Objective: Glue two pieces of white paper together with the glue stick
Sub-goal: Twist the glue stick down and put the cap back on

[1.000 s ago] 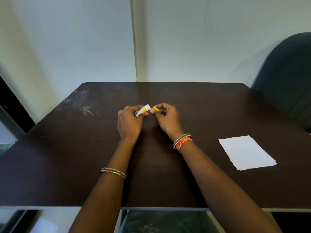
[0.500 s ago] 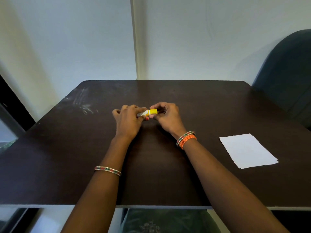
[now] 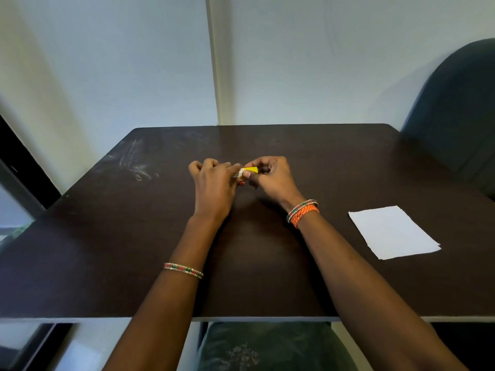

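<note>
We held the glue stick [image 3: 242,172] between both hands over the middle of the table [image 3: 134,236]. Our left hand [image 3: 214,183] pinched its white body, our right hand [image 3: 270,175] gripped the yellow cap [image 3: 251,170]. We judged the cap was going on or coming off; we couldn't tell which. The paper [image 3: 392,231] lay flat well off to the right, apparently two sheets stacked, untouched by either hand. If uncapping, next we needed to pull the cap free and bring the stick to the paper.
</note>
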